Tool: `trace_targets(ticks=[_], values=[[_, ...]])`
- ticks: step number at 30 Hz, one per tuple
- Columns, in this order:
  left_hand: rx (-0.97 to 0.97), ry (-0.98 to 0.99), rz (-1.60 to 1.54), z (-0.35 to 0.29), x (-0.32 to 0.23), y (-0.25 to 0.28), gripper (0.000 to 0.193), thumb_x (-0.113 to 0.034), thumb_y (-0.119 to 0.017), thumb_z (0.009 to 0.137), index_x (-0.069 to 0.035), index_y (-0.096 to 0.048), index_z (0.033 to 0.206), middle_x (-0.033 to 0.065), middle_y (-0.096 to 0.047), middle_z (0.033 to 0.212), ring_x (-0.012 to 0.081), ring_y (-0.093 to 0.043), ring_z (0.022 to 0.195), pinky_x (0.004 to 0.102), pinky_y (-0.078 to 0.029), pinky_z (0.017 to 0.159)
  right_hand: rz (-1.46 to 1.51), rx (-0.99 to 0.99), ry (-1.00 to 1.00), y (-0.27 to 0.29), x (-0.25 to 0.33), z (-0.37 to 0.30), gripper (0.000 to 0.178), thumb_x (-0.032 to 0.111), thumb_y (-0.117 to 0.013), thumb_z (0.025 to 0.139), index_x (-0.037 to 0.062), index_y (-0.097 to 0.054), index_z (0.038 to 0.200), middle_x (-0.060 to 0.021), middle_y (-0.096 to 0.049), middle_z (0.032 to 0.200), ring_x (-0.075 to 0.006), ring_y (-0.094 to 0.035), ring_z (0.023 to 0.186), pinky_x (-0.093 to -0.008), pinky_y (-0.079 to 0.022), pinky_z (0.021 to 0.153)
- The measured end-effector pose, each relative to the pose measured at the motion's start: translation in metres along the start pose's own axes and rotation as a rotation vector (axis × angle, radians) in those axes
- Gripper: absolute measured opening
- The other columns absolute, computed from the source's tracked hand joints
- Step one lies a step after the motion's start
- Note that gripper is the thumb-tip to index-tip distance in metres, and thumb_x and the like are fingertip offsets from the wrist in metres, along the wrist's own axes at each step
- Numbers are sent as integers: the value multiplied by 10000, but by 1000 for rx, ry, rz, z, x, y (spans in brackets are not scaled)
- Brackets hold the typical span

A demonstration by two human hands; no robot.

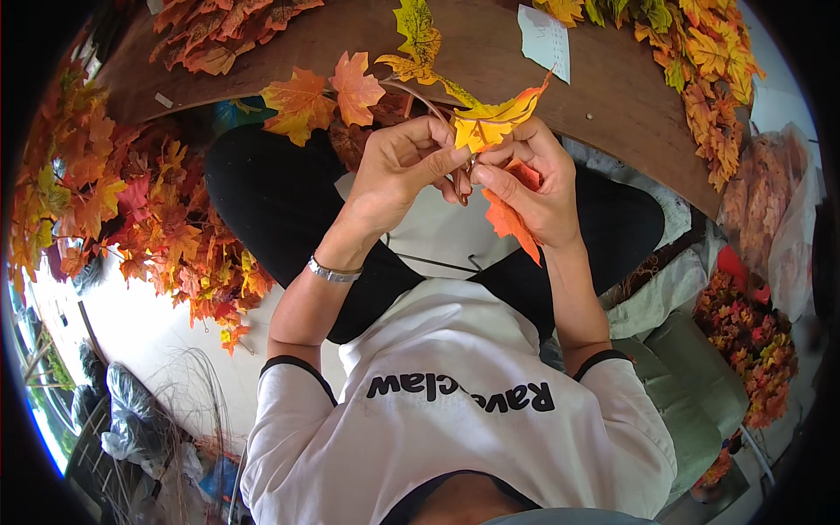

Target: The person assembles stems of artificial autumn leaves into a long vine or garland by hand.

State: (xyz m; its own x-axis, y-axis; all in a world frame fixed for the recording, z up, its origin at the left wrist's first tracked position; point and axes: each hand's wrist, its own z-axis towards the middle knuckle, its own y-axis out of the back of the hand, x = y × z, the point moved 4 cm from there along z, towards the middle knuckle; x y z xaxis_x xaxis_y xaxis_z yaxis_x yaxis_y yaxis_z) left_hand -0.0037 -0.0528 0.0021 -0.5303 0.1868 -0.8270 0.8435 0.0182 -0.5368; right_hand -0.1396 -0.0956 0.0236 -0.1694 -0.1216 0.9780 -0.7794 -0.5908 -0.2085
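Observation:
Above my lap, both hands meet at the thin brown stem (pixel 422 94) of an artificial maple leaf spray. My left hand (pixel 398 171), with a silver band on its wrist, is closed with thumb and finger pinching the stem. Close beside it, my right hand (pixel 553 197) is closed on an orange maple leaf (pixel 510 220), its thumb and finger at the joint. A yellow leaf (pixel 492 127) stands just over the fingertips and partly covers them. Further along the spray are an orange leaf (pixel 357 90), a yellow-orange leaf (pixel 302 103) and a green-yellow leaf (pixel 418 37).
A brown wooden table (pixel 350 35) curves across the far side, bearing a torn paper (pixel 544 44) and a leaf garland (pixel 707 79). Leaf sprays (pixel 166 227) are heaped at left. A clear plastic bag (pixel 792 210) and a green padded seat (pixel 691 372) are at right; dark plastic bags (pixel 131 416) lie lower left.

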Motion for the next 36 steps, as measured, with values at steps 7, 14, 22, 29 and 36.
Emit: trace_targets(ticks=[7,14,22,29,36], values=[[37,10,33,0,-2,-1,97,-75,-569,842,11,-531,821,78,-586,721,137,-592,596,222,-474,501,1,11,-4,0,0,0,202,-18,-590,787,0,-448,929,-61,-600,795,-70,-545,719,-210,-437,647],[30,-42,169,-1,-5,-5,104,-64,-561,846,31,-536,811,71,-586,717,135,-600,615,226,-491,521,84,-65,-69,-3,2,0,249,-17,-598,777,-5,-446,973,-58,-595,805,-91,-555,716,-228,-455,660],[-6,-106,141,-3,-9,-2,109,-50,-540,856,52,-564,824,67,-585,752,124,-599,640,226,-514,562,116,53,-59,2,3,1,371,11,-611,779,-12,-440,1108,-50,-585,859,-98,-554,755,-231,-461,670],[-133,-280,328,-7,-11,-6,76,-13,-544,835,56,-567,813,55,-582,767,90,-585,678,211,-510,604,365,-49,-116,4,-19,-2,425,17,-621,766,-20,-437,1147,-77,-589,954,-115,-579,856,-232,-476,713],[-161,-462,857,-12,-19,-6,83,10,-603,732,28,-598,812,126,-569,669,215,-555,576,312,-443,544,578,183,-107,3,-25,5,399,200,-624,793,-20,-445,1074,-125,-576,939,-186,-604,788,-268,-512,671]])
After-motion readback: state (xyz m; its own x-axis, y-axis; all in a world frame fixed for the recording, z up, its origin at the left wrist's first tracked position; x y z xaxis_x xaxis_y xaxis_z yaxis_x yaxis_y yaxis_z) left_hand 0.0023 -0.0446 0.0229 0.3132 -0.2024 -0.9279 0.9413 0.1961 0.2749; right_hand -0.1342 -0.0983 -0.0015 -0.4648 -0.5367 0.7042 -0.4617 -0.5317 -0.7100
